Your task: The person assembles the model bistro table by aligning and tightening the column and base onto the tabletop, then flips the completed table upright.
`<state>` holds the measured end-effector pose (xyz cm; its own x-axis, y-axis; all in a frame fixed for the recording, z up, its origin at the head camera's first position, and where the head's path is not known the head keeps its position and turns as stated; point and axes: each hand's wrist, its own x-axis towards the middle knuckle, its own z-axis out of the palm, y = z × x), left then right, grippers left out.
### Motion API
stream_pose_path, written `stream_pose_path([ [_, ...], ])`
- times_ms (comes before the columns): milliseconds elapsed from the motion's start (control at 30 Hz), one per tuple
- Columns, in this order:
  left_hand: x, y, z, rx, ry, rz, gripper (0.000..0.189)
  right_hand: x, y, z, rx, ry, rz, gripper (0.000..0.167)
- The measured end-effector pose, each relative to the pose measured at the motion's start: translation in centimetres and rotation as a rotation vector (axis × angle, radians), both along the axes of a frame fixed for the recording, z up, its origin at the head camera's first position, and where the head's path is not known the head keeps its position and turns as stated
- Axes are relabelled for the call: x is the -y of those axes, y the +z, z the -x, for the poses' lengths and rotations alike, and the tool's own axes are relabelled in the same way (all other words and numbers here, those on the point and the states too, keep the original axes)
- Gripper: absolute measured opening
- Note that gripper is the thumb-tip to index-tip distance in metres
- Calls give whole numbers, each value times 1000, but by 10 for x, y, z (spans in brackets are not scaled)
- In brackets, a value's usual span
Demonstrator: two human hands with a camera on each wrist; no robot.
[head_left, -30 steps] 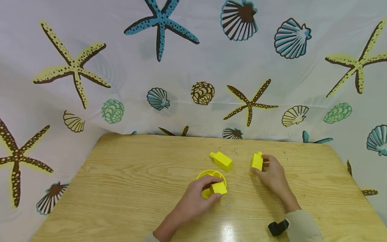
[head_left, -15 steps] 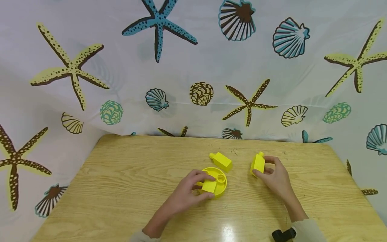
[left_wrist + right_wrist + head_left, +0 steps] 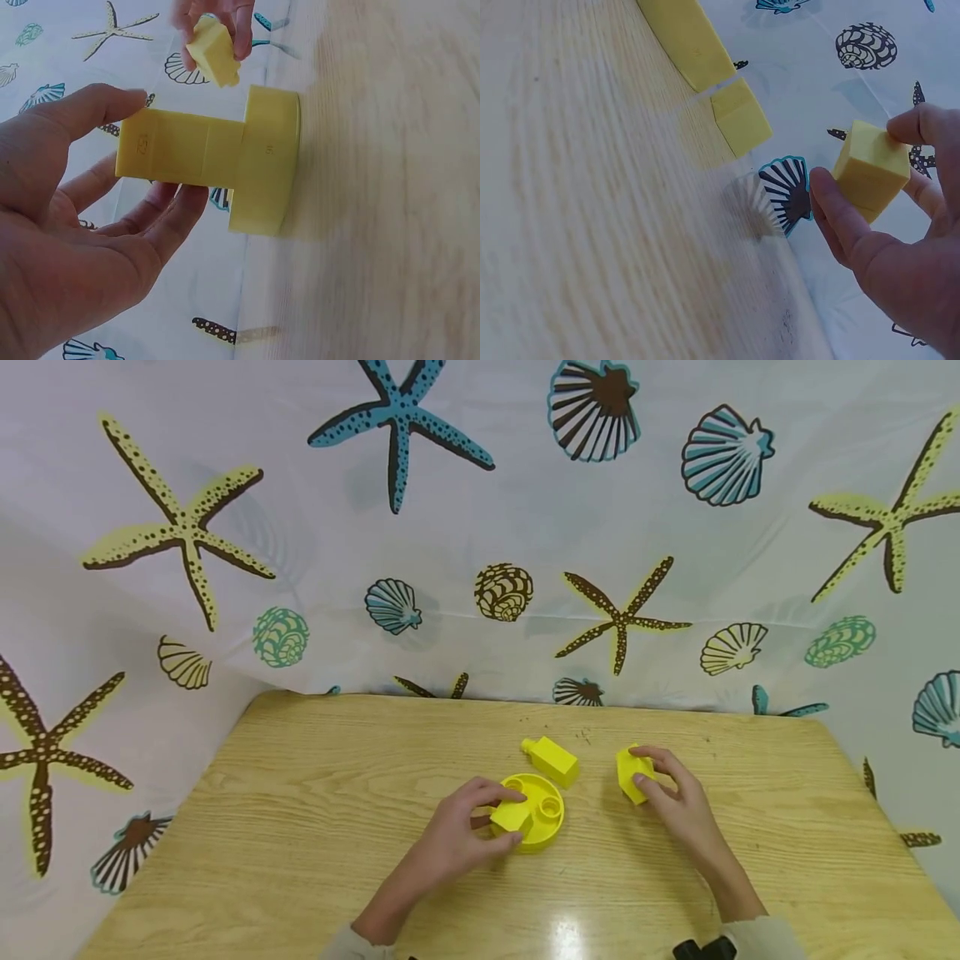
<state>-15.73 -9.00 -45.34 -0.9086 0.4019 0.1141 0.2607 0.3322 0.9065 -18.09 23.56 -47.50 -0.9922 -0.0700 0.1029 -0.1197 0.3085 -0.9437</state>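
My left hand (image 3: 450,837) pinches a yellow rectangular block (image 3: 180,148) that stands upright on a round yellow base (image 3: 536,792). In the left wrist view the block meets the base (image 3: 264,161) directly, thumb on one side and fingers on the other. Raised rings show inside the base's rim, one of them a ring socket (image 3: 551,807) at the right. To the right, my right hand (image 3: 686,810) holds a second yellow block (image 3: 633,775) between thumb and fingers. This block (image 3: 871,166) is tilted and held above the table; its small knob is hidden in the head view.
Behind the base lies a third yellow block (image 3: 555,761) on its side, its round knob pointing left. Everything is on a wooden table (image 3: 315,793). A white cloth (image 3: 450,543) printed with starfish and shells hangs along the table's back edge.
My left hand has moved its block leftward across the base, to the left side. My right hand has turned its block, so the knob seen earlier no longer shows in the head view.
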Motion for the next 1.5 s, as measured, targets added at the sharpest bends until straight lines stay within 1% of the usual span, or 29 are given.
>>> stream_pose_path([
  [167, 6, -1, 4, 20, 3, -55, 48, 0, -3, 0, -11, 9, -51, 57],
  [233, 8, -2, 5, 20, 4, -64, 49, 1, -2, -1, -31, 18, -65, 59],
  [300, 9, -2, 6, 16, 13, -70, 48, 2, -1, -2, -74, 28, -88, 59],
  [400, 9, -3, 7, 12, 50, -74, 48, 5, 3, -3, -149, 43, -114, 57],
  [467, 8, -3, 7, 10, 77, -74, 47, 8, 4, -4, -180, 51, -116, 56],
  [600, 6, -5, 6, 11, 119, -66, 43, 14, 7, -7, -189, 79, -80, 49],
  [733, 4, -4, 5, 20, 145, -70, 40, 20, 8, -9, -202, 84, -68, 40],
  [900, 4, -3, 6, 22, 141, -73, 37, 28, 11, -11, -219, 66, -42, 37],
  [1067, 4, -5, 6, 7, 138, -65, 36, 36, 13, -14, -250, 36, 13, 37],
  [1167, 4, -6, 7, 2, 146, -78, 37, 41, 12, -15, -253, 30, 42, 38],
  [1367, 4, -7, 7, 5, 170, -99, 35, 50, 8, -17, -276, 38, 29, 39],
  [1500, 2, -8, 6, 0, 169, -105, 34, 54, 8, -19, -283, 63, 21, 38],
])
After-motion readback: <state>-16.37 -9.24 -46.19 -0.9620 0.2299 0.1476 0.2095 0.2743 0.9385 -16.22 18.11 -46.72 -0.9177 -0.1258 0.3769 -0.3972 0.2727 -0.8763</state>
